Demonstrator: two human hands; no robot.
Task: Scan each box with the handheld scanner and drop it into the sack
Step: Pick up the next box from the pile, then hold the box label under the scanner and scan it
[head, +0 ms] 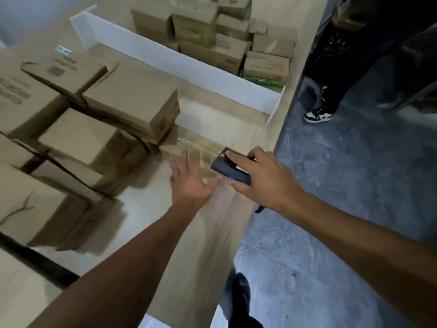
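Observation:
My right hand (264, 178) grips a black handheld scanner (230, 168) above the table's right edge. My left hand (191, 178) is spread open, palm down, just left of the scanner and holds nothing. It hovers over a flat taped cardboard box (189, 144) lying on the table. Several brown cardboard boxes (132, 107) are stacked to the left of both hands. No sack is in view.
A wooden table (212, 233) runs away from me, with a white divider (179, 65) across it and several more boxes (212, 36) behind that. Another person's legs and sneaker (318, 114) stand on the grey floor (343, 209) at right.

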